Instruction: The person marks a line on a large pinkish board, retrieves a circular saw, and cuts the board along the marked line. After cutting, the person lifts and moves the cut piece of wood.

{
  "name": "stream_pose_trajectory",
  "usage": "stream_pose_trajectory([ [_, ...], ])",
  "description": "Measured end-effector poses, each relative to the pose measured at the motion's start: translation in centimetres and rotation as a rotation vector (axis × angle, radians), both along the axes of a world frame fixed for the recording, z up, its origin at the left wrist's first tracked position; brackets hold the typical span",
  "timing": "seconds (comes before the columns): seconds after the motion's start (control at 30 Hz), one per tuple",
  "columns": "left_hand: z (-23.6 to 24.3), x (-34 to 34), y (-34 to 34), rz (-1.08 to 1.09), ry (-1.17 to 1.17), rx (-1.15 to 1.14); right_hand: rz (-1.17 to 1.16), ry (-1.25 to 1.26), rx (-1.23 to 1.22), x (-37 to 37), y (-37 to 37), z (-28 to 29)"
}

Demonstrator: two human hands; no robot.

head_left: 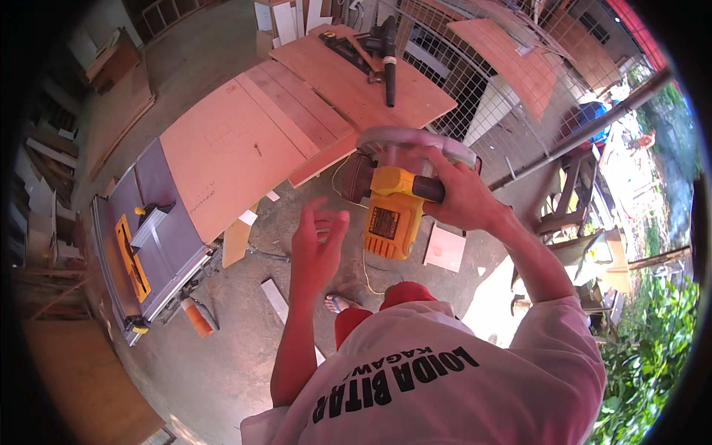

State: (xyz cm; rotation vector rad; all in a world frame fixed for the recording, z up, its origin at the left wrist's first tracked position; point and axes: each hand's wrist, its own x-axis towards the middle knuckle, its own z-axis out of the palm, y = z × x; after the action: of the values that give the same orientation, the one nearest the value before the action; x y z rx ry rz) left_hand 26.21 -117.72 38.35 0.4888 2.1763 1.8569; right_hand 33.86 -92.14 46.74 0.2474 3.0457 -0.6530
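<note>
My right hand (pixel 460 189) grips the black handle of a yellow circular saw (pixel 389 230), held up in front of me with its silver-grey guard toward the far side. My left hand (pixel 317 233) is raised just left of the saw, fingers apart and slightly bent, holding nothing. Beyond both hands lies a wooden work surface of boards and a pale plywood sheet (pixel 230 141). On its far end rest a black power tool (pixel 388 67) and a hammer-like tool with a wooden handle (pixel 356 52).
A table saw (pixel 156 245) with an orange fence piece stands at left. Loose offcuts (pixel 445 248) lie on the concrete floor (pixel 185 378) near my feet. Wire mesh (pixel 519 52) and a metal pipe (pixel 512 178) border the right. Leafy plants (pixel 645 341) fill the lower right; leaning boards (pixel 44 163) line the left.
</note>
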Motion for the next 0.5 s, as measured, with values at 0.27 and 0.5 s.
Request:
stream_pose_trajectory([
  [0.27, -5.7, 13.2, 13.2, -0.679, -0.580, -0.208, -0.425, -0.092, -0.172, 26.0, 0.1, -4.3],
  [0.5, -11.0, 35.2, 21.5, -0.864, -0.239, -0.218, -0.774, -0.039, -0.329, 49.0, 0.0, -9.1],
])
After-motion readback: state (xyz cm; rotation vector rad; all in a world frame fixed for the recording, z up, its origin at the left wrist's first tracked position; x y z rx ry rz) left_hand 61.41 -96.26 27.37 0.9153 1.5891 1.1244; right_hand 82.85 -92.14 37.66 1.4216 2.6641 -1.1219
